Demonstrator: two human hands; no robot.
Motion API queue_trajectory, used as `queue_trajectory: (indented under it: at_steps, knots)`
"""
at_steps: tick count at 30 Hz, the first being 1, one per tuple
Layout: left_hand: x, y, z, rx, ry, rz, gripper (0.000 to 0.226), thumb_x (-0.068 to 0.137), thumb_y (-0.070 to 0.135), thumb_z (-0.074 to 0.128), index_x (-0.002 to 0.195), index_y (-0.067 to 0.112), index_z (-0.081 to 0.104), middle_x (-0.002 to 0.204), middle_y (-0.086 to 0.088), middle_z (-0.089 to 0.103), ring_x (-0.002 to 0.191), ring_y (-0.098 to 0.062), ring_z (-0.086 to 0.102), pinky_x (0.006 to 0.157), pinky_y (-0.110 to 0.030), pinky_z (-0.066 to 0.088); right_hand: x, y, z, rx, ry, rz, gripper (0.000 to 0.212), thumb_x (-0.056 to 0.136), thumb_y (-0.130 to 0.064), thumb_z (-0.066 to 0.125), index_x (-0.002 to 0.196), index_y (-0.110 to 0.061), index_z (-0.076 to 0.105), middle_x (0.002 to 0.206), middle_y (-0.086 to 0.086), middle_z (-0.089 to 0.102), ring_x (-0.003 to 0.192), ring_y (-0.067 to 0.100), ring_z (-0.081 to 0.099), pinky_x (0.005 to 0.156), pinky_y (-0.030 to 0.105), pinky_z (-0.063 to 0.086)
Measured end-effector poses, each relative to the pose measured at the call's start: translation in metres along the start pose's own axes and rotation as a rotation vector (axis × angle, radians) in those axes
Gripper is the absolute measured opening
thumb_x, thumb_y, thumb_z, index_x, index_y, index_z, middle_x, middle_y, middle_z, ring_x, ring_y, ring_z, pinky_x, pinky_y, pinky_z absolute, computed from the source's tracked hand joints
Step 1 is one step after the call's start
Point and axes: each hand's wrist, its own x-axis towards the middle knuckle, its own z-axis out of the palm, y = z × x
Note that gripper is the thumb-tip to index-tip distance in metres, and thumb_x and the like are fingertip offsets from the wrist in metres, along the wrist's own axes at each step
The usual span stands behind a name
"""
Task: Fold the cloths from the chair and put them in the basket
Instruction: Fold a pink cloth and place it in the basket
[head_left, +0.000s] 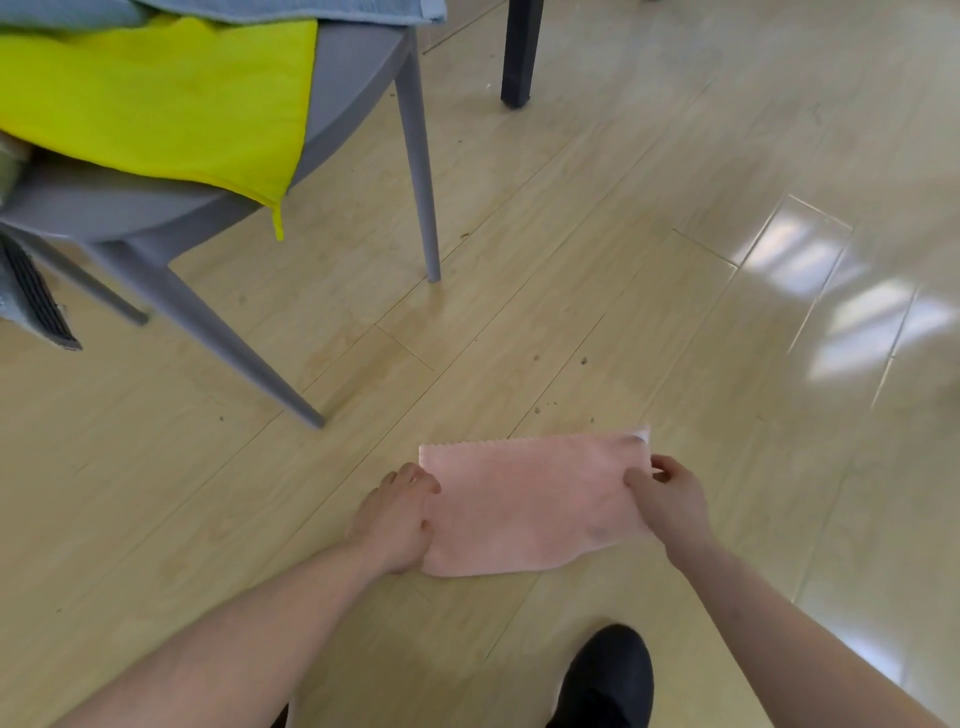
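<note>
A pink cloth (530, 506) is held flat in front of me, just above the wooden floor, folded into a wide rectangle with a scalloped far edge. My left hand (397, 519) grips its left edge. My right hand (670, 501) pinches its right edge near the top corner. On the grey chair (353, 93) at the upper left lie a yellow cloth (156, 98) and a light blue cloth (291, 8), part of which runs out of frame. No basket is in view.
The chair's legs (421, 171) slant down to the floor left of the pink cloth. A dark table leg (519, 52) stands at the top. A grey-blue cloth with a dark ribbed band (36, 301) hangs at the left edge. My black shoe (608, 675) is at the bottom.
</note>
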Motion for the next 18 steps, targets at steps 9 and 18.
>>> queue_trajectory:
  at_steps: [9,18]
  knots:
    - [-0.017,-0.01,-0.012,-0.203,0.042,-0.14,0.047,0.088,0.024,0.056,0.135,0.026,0.052,0.137,0.006,0.048,0.113,-0.019,0.057,0.09,-0.038,0.052,-0.053,-0.053,0.055,-0.157,-0.344,-0.19,0.008,0.088,-0.021,0.055,0.081,-0.02,0.058,0.069,-0.005,0.061,0.067,0.015,0.061,0.06,0.026,0.043]
    - [-0.02,-0.032,-0.016,-0.345,0.095,-0.246,0.05,0.088,0.014,0.058,0.136,0.026,0.051,0.135,0.008,0.052,0.111,-0.017,0.058,0.09,-0.033,0.051,-0.088,-0.053,0.131,-0.284,-0.666,-0.333,0.021,0.094,-0.018,0.058,0.115,-0.019,0.062,0.079,-0.002,0.068,0.072,0.015,0.071,0.07,0.038,0.064]
